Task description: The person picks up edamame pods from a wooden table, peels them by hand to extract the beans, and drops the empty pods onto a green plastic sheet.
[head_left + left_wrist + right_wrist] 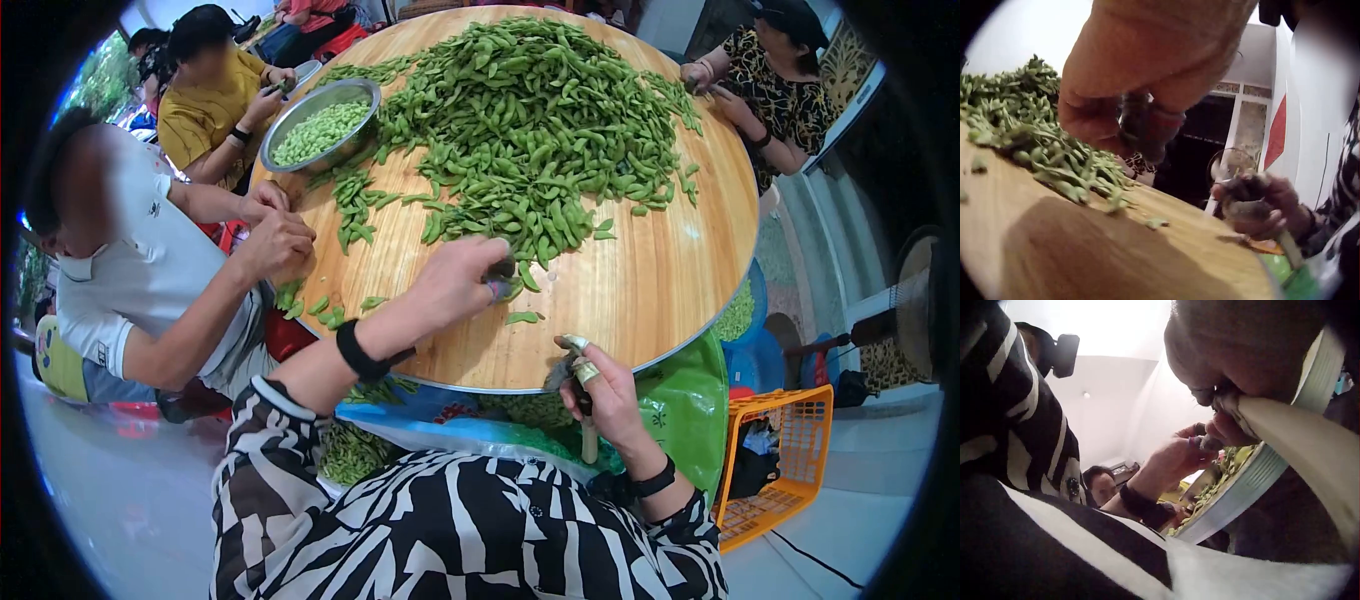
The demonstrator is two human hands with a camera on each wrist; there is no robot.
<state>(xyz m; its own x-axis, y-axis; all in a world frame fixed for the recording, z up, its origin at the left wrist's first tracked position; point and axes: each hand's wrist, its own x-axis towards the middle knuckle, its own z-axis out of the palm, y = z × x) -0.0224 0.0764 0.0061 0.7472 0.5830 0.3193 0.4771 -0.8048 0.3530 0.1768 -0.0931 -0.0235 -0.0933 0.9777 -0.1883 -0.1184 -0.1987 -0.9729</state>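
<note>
Reaching over table [650, 290], left hand [450, 287] curls downward, hold unclear; right hand [612, 398] grips pale strip [589, 441].

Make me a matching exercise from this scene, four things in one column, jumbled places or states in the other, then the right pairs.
1. Green bean pods
2. Metal bowl
3. Plastic crate
4. Wristbands

A. Orange, on the floor
B. Black, one on each wrist of the camera wearer
C. Heaped on the round wooden table
D. Holding shelled beans

Right pairs: 1-C, 2-D, 3-A, 4-B
</note>
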